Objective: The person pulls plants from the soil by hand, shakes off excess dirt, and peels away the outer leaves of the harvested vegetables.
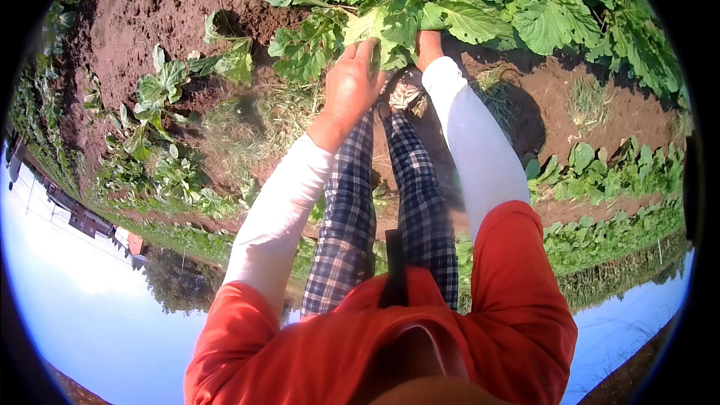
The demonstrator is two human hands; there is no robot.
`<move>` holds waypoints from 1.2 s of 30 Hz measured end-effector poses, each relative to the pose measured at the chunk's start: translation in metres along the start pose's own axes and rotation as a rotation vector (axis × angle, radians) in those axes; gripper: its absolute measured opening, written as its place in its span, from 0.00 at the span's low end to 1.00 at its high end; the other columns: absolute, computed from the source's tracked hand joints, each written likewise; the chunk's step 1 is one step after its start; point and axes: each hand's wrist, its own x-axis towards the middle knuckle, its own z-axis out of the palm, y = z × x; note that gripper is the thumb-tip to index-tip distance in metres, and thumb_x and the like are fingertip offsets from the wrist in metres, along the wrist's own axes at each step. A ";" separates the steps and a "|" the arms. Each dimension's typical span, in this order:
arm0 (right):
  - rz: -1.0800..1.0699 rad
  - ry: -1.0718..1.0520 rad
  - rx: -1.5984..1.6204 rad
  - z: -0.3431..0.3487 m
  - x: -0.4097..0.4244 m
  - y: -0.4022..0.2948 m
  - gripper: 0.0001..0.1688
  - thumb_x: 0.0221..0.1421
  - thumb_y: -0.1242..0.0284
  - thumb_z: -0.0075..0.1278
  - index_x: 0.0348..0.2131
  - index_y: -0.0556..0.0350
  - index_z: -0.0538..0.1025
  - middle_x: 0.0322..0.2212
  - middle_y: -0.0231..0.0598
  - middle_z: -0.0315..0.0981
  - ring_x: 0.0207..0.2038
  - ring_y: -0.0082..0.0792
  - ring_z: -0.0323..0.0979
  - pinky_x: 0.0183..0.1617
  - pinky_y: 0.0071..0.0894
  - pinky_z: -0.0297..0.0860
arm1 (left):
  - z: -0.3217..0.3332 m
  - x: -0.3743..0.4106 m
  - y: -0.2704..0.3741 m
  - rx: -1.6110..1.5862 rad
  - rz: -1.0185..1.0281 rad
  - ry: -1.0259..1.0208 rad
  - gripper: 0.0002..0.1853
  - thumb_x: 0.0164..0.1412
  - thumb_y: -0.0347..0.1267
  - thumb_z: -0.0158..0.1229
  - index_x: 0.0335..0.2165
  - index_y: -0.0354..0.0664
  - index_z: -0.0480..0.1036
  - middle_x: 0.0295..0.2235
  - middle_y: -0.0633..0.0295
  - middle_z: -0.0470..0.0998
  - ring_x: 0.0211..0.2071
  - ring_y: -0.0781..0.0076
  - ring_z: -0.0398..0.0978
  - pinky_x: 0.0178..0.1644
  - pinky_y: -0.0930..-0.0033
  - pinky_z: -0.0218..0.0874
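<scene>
Before me stands a leafy green vegetable plant (399, 5) with broad leaves, some pierced by holes. My left hand (351, 81) lies against its yellowish lower leaf (365, 28); the fingertips are partly behind foliage, so its grip cannot be made out. My right hand (428, 48) reaches under the leaves from the right, with its fingers hidden. Pale, layered plant matter (404, 95) is on the ground between my feet, just below the hands. White sleeves cover both forearms.
More leafy plants (540, 22) continue the row at right. Bare brown soil (146, 5) and smaller plants (163, 87) are at left. Dry grass (270, 118) lies beside my left leg, and a low green row (607, 171) runs at lower right.
</scene>
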 end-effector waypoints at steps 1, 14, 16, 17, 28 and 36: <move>0.235 -0.057 0.140 0.004 -0.009 -0.012 0.24 0.54 0.61 0.41 0.48 0.54 0.63 0.42 0.36 0.67 0.41 0.33 0.67 0.41 0.31 0.65 | 0.001 0.000 0.003 -0.007 -0.017 -0.001 0.24 0.44 0.28 0.56 0.43 0.42 0.63 0.35 0.52 0.70 0.33 0.52 0.71 0.36 0.62 0.64; 0.254 0.050 0.290 -0.018 0.022 0.003 0.21 0.52 0.71 0.45 0.46 0.57 0.65 0.40 0.36 0.69 0.42 0.31 0.67 0.45 0.28 0.64 | 0.007 -0.013 0.003 -0.127 -0.014 -0.011 0.22 0.49 0.29 0.56 0.45 0.37 0.64 0.35 0.52 0.70 0.29 0.64 0.73 0.34 0.69 0.64; 0.265 0.013 0.322 -0.028 0.020 -0.001 0.21 0.52 0.72 0.45 0.46 0.58 0.65 0.39 0.36 0.69 0.42 0.30 0.67 0.45 0.27 0.65 | 0.005 -0.015 0.003 -0.119 -0.008 -0.050 0.22 0.49 0.29 0.56 0.44 0.37 0.64 0.36 0.52 0.70 0.30 0.64 0.73 0.33 0.69 0.64; 0.267 -0.010 0.335 -0.032 0.021 -0.004 0.21 0.52 0.72 0.46 0.46 0.58 0.65 0.39 0.36 0.69 0.42 0.30 0.67 0.45 0.27 0.65 | 0.002 -0.014 0.005 -0.116 -0.005 -0.070 0.21 0.49 0.29 0.56 0.44 0.36 0.64 0.36 0.52 0.70 0.30 0.64 0.73 0.33 0.68 0.64; 0.192 -0.103 -1.041 -0.193 0.009 -0.043 0.13 0.49 0.71 0.50 0.33 0.63 0.71 0.26 0.40 0.74 0.26 0.31 0.72 0.28 0.28 0.69 | -0.003 0.021 0.013 -0.201 0.028 -0.056 0.13 0.50 0.31 0.54 0.36 0.38 0.70 0.31 0.53 0.74 0.31 0.60 0.74 0.35 0.68 0.64; 0.242 0.111 0.400 -0.095 0.028 -0.041 0.11 0.52 0.68 0.45 0.35 0.53 0.71 0.34 0.35 0.72 0.34 0.35 0.70 0.35 0.42 0.68 | -0.022 0.121 0.045 0.123 0.433 0.520 0.36 0.44 0.40 0.62 0.49 0.38 0.56 0.50 0.45 0.56 0.51 0.50 0.55 0.54 0.59 0.48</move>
